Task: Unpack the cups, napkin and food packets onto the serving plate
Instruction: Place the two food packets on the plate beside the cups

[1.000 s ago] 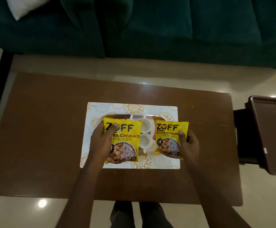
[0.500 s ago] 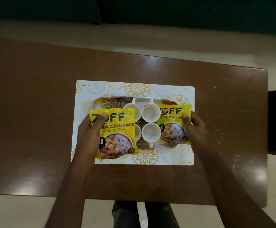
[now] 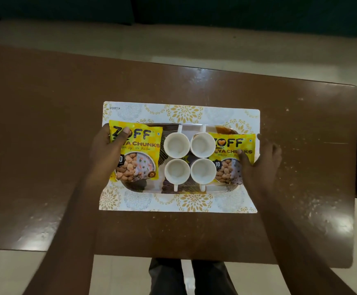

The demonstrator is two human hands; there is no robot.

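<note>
A glossy dark-brown wooden tabletop (image 3: 45,145), speckled with pale scuffs toward its right side, carries a white rectangular placemat (image 3: 194,202) printed with gold floral medallions, lying flat near its middle.

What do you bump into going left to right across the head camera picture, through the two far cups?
left hand → left soya chunks packet → far left cup → far right cup → right soya chunks packet → right hand

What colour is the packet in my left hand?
The packet is yellow with dark lettering; head view.
</note>
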